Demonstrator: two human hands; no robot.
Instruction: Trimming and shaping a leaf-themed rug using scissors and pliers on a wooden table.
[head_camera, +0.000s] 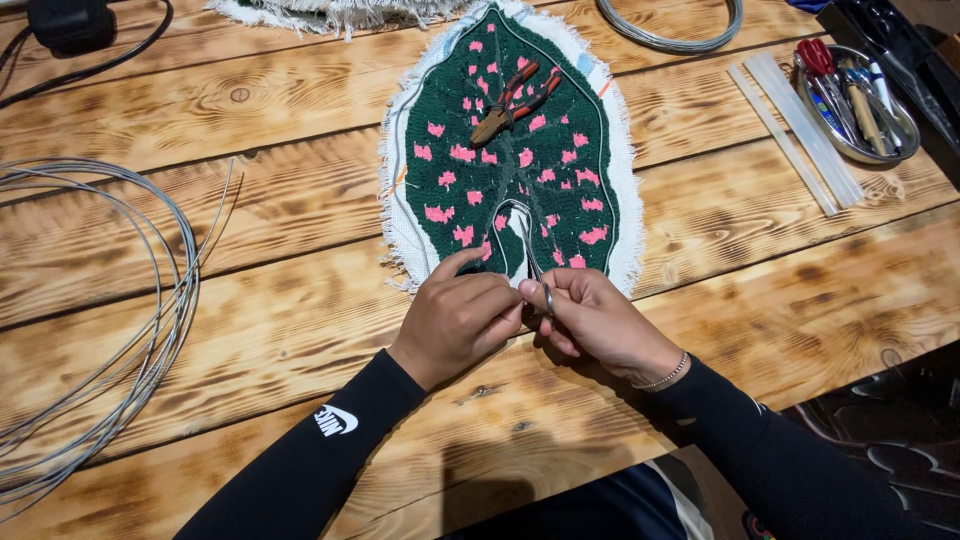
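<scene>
Two bare hands meet at the near edge of a leaf-shaped tufted rug (510, 150), dark green with pink spots and a white fringed border, which lies flat in the middle of a wooden table (250, 280) made of knotty planks. The person wears black long sleeves and a thin bracelet on the right wrist.

The left hand (458, 315) is curled, its thumb resting on the rug's lower edge and its fingers pressed toward the right hand. The right hand (590, 320) has its fingers closed around a length of grey wire (530, 250). The wire rises from the fingertips and follows the notch at the base of the leaf, lying on the rug. Whether the left hand also pinches the wire cannot be told, since the fingers hide the spot where the two hands touch.

A pair of pliers (513, 105) with red and black handles lies on the upper part of the rug, well apart from both hands. A large coil of wire (110, 330) lies at the left of the table. At the far right, several pale glue sticks (800, 130) lie side by side next to a metal tray (860, 100) holding small tools.
</scene>
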